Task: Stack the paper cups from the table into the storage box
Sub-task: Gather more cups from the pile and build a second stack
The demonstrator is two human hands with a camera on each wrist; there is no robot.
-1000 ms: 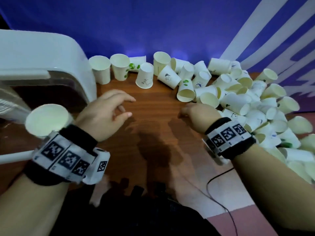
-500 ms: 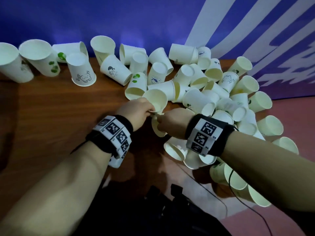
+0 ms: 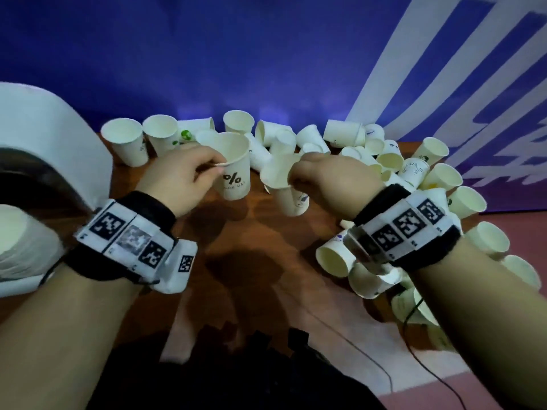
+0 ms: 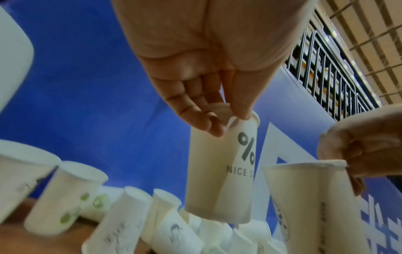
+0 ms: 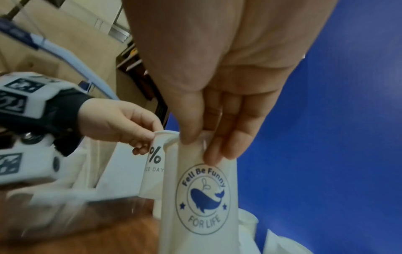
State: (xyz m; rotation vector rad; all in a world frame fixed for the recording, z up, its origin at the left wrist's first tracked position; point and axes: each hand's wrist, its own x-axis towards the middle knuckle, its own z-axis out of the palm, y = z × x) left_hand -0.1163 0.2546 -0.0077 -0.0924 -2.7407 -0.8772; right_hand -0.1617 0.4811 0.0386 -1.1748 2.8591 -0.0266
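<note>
My left hand [image 3: 189,173] pinches the rim of a white paper cup printed with a percent sign [image 3: 235,173], held upright above the wooden table [image 3: 251,261]; the same percent cup [image 4: 224,173] hangs from thumb and fingers in the left wrist view. My right hand [image 3: 325,179] pinches the rim of a whale-logo cup [image 5: 204,197], lifted beside the first, the whale cup [image 3: 285,187] partly hidden behind the hand. Both cups are off the table and close together. The white storage box [image 3: 59,149] stands at the far left.
A large heap of loose paper cups [image 3: 414,179] covers the right and back of the table, some upright [image 3: 124,145], most on their sides. A stack of cups [image 3: 20,241] sits in the box at the left edge. Black cables [image 3: 420,374] trail at the lower right.
Both hands have lifted a cup each out of the pile and drawn back toward the left. The view has swung left, so the box is in sight again.
</note>
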